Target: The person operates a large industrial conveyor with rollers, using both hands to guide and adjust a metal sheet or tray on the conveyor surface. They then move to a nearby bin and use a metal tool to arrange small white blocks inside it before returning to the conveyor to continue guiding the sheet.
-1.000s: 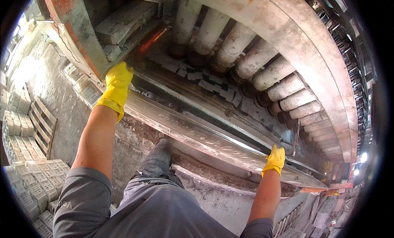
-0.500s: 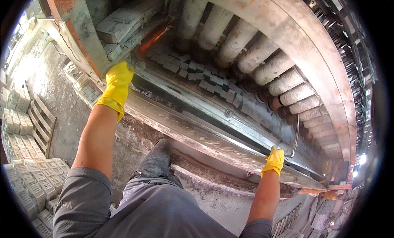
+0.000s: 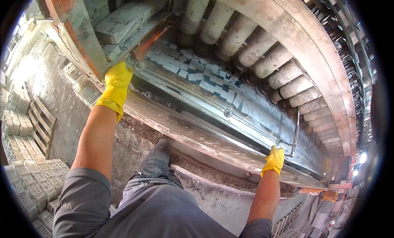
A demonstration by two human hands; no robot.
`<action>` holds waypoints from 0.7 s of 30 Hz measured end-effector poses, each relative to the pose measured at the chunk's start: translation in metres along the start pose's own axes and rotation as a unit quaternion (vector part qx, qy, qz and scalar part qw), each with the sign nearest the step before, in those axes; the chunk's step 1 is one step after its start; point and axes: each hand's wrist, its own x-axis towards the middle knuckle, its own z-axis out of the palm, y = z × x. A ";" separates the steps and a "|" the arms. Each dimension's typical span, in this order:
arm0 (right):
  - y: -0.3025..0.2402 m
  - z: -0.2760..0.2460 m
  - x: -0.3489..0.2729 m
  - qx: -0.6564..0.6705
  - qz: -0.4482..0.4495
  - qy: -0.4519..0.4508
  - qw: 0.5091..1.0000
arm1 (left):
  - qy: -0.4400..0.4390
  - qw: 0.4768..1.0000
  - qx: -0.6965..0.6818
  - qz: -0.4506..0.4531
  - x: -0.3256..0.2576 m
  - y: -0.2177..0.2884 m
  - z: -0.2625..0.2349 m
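My left hand (image 3: 115, 81), in a yellow rubber glove, is closed at the near metal edge of a large machine, beside its orange-streaked post (image 3: 76, 28). Farther right, my right hand (image 3: 273, 156), gloved the same way, is closed at the long metal rail (image 3: 193, 123) along the machine's front. Just beyond it stands a thin bent metal bar (image 3: 296, 133). What either hand grips is hidden by its fingers. Behind the rail lies a bed of small pale rectangular pieces (image 3: 205, 76), with a row of thick dusty cylinders (image 3: 238, 35) above it.
A broad curved metal beam (image 3: 287, 22) spans the machine above the cylinders. Pale plastic crates (image 3: 37, 178) are stacked at the lower left, near a slatted wooden pallet (image 3: 41, 125). My leg (image 3: 158, 160) is close to the machine's low ledge (image 3: 197, 156).
The cylinders and the curved beam have risen slightly. More of the pale pieces shows beneath them, and more brightly lit. Both hands have stayed in place.
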 end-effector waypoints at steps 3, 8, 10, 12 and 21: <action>0.003 0.000 0.000 -0.002 0.001 -0.004 1.000 | -0.007 1.000 0.005 0.003 -0.001 -0.002 -0.001; 0.006 0.001 0.002 -0.017 0.006 -0.006 1.000 | -0.002 1.000 0.003 0.008 -0.004 -0.003 0.000; 0.007 0.001 0.002 -0.023 0.009 -0.006 1.000 | 0.002 1.000 0.001 0.008 -0.005 -0.003 0.000; 0.008 0.001 0.002 -0.036 0.010 -0.006 0.999 | 0.005 1.000 -0.008 0.009 -0.005 -0.003 -0.001; 0.011 0.001 0.003 -0.028 0.011 -0.008 1.000 | 0.004 1.000 -0.020 0.002 -0.008 -0.001 0.000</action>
